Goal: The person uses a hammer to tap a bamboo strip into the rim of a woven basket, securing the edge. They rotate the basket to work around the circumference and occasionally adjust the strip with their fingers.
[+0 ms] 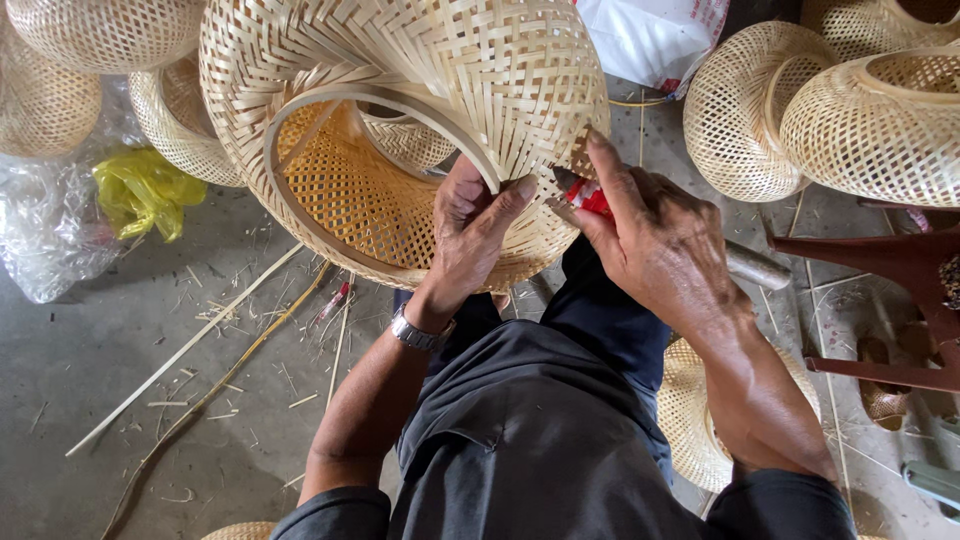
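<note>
Woven bamboo lampshade [400, 130] lay tilted across the person's lap, its open round mouth turned toward the camera so the lattice inside showed. The left hand [470, 235] gripped the curved rim strip at the mouth, thumb pressed over the hoop and fingers closed behind it. The right hand [650, 245] was closed around a small red tool [587, 197], its tip held against the weave just beside the left thumb, with the index finger stretched along the shade's outer wall. A metal wristwatch [420, 332] sat on the left wrist. More woven shades [870, 125] were stacked at the right, near a dark red stool [900, 265]. Thin bamboo strips [185, 350] lay loose on the concrete floor [90, 380], and a yellow plastic bag [145, 190] sat at the left.
</note>
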